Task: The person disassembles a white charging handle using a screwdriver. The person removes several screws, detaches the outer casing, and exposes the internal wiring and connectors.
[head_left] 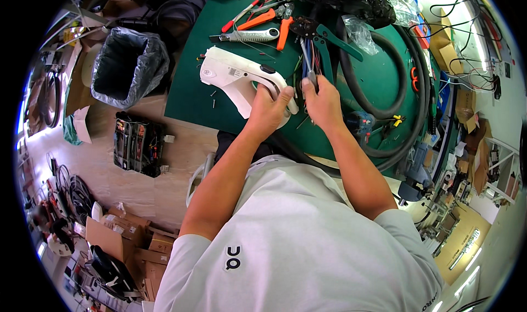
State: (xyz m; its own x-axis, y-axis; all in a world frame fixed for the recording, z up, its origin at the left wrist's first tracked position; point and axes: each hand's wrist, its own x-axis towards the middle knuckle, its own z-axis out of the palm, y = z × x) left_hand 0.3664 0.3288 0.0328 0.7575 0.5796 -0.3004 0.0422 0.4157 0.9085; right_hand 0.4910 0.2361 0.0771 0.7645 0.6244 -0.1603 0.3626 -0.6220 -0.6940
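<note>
My left hand (266, 111) is wrapped round the grip of a white, gun-shaped plastic housing (226, 69) with a dark oval button on top. Its broad end points to the left over the green table. Close beside it, my right hand (325, 106) is closed, thumb and fingers pinching the near end of a bundle of coloured wires (310, 58). Something small and grey shows at the fingertips, too covered to name. Just beyond the right hand lies a crimping tool (336, 44) with green handles.
On the green mat (184, 95) lie a utility knife (250, 35), orange-handled pliers (285, 31) and a few screws (213, 101). Thick black cable (352, 89) coils at the right, near a blue power tool (359, 122). A lined bin (148, 65) and a tool case (138, 143) stand left.
</note>
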